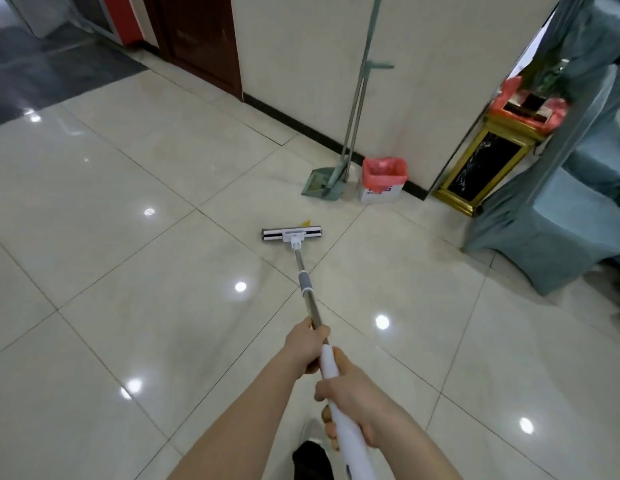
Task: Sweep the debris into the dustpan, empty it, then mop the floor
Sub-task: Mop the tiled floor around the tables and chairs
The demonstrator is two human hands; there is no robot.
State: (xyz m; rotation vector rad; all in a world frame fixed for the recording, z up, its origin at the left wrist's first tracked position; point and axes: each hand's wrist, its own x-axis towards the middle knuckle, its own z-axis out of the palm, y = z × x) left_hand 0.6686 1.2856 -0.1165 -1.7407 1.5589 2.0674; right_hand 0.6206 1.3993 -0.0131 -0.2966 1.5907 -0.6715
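I hold a mop with a steel shaft and white grip out in front of me. My left hand grips the shaft higher up, and my right hand grips the white handle closer to me. The mop head lies flat on the glossy tiled floor, with a small yellow scrap just beyond it. A green dustpan and a green broom lean against the wall ahead.
A small bin with a pink bag stands beside the dustpan. A gold and black bin stands at the wall corner. A blue-covered chair is on the right. A dark door is at the far left wall.
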